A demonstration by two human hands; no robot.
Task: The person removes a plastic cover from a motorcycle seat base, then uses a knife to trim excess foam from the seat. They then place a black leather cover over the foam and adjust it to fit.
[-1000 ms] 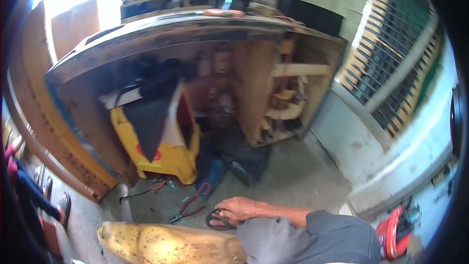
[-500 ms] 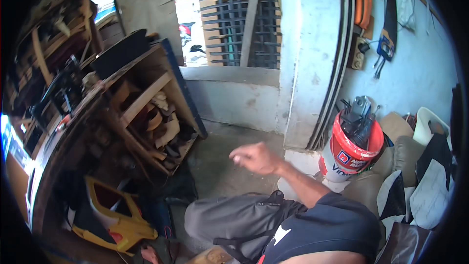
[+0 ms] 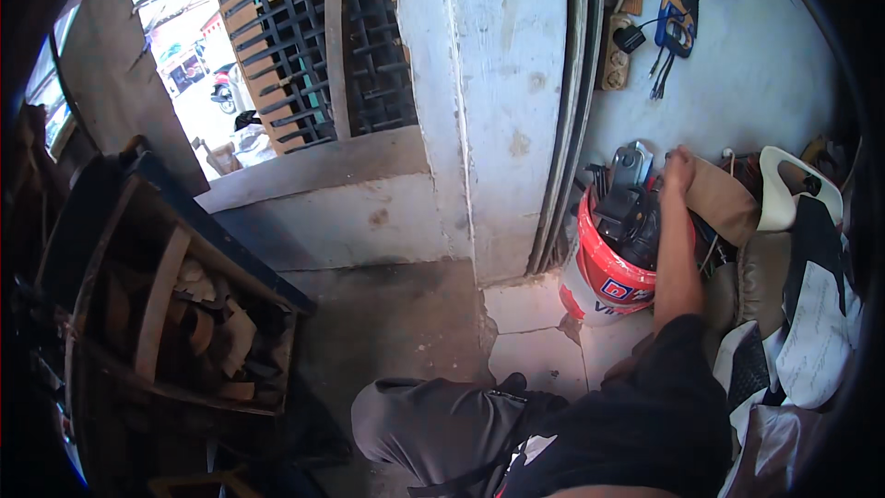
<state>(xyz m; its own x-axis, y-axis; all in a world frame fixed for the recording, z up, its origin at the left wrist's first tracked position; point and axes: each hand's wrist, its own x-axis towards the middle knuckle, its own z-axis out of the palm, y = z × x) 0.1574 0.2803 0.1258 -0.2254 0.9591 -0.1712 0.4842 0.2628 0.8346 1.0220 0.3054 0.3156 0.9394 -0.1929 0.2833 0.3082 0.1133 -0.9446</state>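
My right hand (image 3: 679,169) reaches to the top of a red and white bucket (image 3: 606,275) standing against the wall. Its fingers are curled, and what they grip I cannot make out. In the bucket sit a grey metal tool (image 3: 632,164) and several black items (image 3: 636,231), partly behind my forearm. A tan flat piece (image 3: 724,189) leans just right of my hand. My left hand is not in view.
On the left stands a wooden cabinet (image 3: 157,212) holding scraps (image 3: 226,332); my bent knee (image 3: 396,420) is below. A barred window (image 3: 304,37) opens outward to a street. Cushions (image 3: 765,286) and cut pieces crowd the right. A handsaw (image 3: 673,32) hangs above.
My right hand has risen from beside my foot on the floor and moved rightward to the bucket. The view has swung right, so the cabinet now sits at the far left.
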